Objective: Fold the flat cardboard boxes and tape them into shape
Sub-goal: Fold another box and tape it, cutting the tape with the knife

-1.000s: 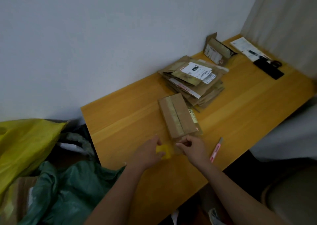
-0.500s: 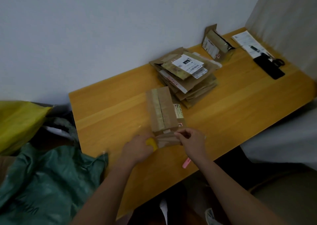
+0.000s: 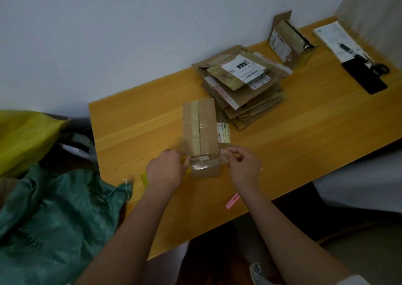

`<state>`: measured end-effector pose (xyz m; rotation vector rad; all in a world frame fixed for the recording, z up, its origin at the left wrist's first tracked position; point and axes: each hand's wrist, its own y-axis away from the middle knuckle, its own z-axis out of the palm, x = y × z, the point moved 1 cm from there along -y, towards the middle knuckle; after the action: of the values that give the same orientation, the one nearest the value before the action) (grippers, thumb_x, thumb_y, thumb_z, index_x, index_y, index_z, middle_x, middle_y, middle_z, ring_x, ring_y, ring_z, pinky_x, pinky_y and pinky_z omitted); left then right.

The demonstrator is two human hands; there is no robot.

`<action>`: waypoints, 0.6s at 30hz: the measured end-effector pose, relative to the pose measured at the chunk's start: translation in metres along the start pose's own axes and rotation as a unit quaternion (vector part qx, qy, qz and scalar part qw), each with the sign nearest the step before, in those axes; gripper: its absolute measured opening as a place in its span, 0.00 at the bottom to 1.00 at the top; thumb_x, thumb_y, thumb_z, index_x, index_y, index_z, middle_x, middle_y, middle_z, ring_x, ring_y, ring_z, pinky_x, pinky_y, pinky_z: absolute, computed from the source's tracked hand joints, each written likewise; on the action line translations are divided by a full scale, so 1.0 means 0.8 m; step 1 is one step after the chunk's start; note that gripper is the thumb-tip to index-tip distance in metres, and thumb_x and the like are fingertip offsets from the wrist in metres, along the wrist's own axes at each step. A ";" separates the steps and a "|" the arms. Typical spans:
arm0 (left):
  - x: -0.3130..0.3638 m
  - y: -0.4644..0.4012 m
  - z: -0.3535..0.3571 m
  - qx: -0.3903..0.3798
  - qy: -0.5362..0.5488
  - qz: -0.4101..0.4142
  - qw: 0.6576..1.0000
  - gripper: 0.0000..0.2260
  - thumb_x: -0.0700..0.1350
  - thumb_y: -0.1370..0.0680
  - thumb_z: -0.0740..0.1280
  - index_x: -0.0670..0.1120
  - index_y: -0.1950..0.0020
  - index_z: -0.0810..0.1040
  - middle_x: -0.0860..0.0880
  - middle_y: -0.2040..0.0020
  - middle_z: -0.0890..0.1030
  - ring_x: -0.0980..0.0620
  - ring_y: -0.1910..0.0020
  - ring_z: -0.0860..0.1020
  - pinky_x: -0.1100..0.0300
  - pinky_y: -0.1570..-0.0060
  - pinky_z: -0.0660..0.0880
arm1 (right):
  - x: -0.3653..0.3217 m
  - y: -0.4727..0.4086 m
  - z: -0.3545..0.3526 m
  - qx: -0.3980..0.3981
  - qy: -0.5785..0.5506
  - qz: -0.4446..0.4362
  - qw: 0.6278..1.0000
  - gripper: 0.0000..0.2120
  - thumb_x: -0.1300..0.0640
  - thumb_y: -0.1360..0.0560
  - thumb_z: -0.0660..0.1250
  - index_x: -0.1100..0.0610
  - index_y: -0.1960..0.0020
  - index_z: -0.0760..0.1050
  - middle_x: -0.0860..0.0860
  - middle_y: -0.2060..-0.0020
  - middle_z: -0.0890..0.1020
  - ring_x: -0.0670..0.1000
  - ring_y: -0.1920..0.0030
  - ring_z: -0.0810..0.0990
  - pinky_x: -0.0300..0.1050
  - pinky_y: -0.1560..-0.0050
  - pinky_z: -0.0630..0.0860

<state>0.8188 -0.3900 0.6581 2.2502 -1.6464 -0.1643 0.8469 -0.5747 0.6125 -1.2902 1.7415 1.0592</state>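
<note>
A small folded cardboard box (image 3: 201,130) stands on the wooden table (image 3: 304,136), old tape running along its top seam. My left hand (image 3: 165,170) grips a yellow tape dispenser (image 3: 185,161) at the box's near left corner. My right hand (image 3: 244,166) pinches the end of a clear tape strip (image 3: 206,164) at the near right corner. The strip lies stretched across the box's near face between both hands. A stack of flat cardboard boxes (image 3: 241,84) lies behind the box, near the wall.
A pink utility knife (image 3: 232,200) lies by the table's near edge under my right forearm. An opened box (image 3: 287,37), papers (image 3: 336,37), a black phone (image 3: 364,77) and scissors (image 3: 379,68) sit at the far right. Green (image 3: 56,215) and yellow (image 3: 24,136) bags fill the floor left.
The tape strip has been drawn out wider across the box's near face, my hands moving apart to its two corners. The camera view shifted to the left.
</note>
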 end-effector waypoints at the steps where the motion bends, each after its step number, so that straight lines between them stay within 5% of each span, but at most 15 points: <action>1: -0.003 -0.002 -0.002 0.002 -0.007 -0.001 1.000 0.15 0.58 0.19 0.58 0.56 0.39 0.80 0.47 0.45 0.78 0.43 0.48 0.79 0.55 0.58 0.72 | -0.003 0.001 0.001 0.003 -0.004 -0.004 1.000 0.04 0.57 0.26 0.72 0.56 0.52 0.84 0.47 0.51 0.80 0.34 0.58 0.75 0.25 0.58 0.71; 4: -0.005 -0.009 -0.008 0.001 -0.009 0.005 1.000 0.15 0.59 0.19 0.58 0.56 0.39 0.80 0.47 0.45 0.78 0.43 0.50 0.79 0.54 0.58 0.74 | -0.005 0.002 0.003 0.009 -0.010 0.002 1.000 0.04 0.57 0.26 0.72 0.54 0.52 0.83 0.47 0.53 0.80 0.33 0.59 0.75 0.26 0.61 0.71; 9: -0.010 -0.007 -0.015 0.003 -0.034 0.018 0.999 0.17 0.59 0.19 0.58 0.56 0.35 0.77 0.48 0.43 0.74 0.43 0.50 0.79 0.54 0.59 0.73 | -0.005 -0.005 0.008 -0.033 -0.032 0.030 0.999 0.04 0.55 0.27 0.73 0.49 0.52 0.83 0.50 0.54 0.82 0.50 0.57 0.80 0.41 0.56 0.78; 12: -0.018 -0.008 -0.017 -0.003 -0.047 0.020 0.999 0.16 0.58 0.19 0.58 0.56 0.35 0.76 0.49 0.43 0.72 0.44 0.49 0.79 0.55 0.61 0.71 | -0.005 0.004 0.019 -0.028 -0.039 0.033 0.998 0.04 0.55 0.27 0.73 0.50 0.52 0.83 0.49 0.52 0.83 0.48 0.57 0.80 0.44 0.55 0.79; 15: -0.021 -0.015 -0.019 -0.008 -0.060 0.034 0.998 0.16 0.57 0.18 0.57 0.54 0.37 0.78 0.49 0.44 0.72 0.44 0.50 0.79 0.56 0.61 0.70 | -0.006 0.008 0.028 0.005 -0.024 0.019 1.000 0.07 0.55 0.26 0.72 0.54 0.49 0.84 0.44 0.49 0.80 0.43 0.55 0.78 0.35 0.55 0.75; 18: -0.018 -0.030 -0.019 -0.008 -0.076 0.041 0.996 0.15 0.57 0.18 0.57 0.53 0.39 0.79 0.48 0.43 0.72 0.44 0.51 0.79 0.56 0.61 0.68 | -0.004 0.006 0.034 0.024 -0.019 0.021 0.999 0.07 0.56 0.25 0.71 0.55 0.48 0.83 0.35 0.58 0.75 0.39 0.57 0.76 0.27 0.60 0.69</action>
<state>0.8403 -0.3670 0.6626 2.2007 -1.8040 -0.3348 0.8447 -0.5481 0.6052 -1.2014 1.7614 1.0523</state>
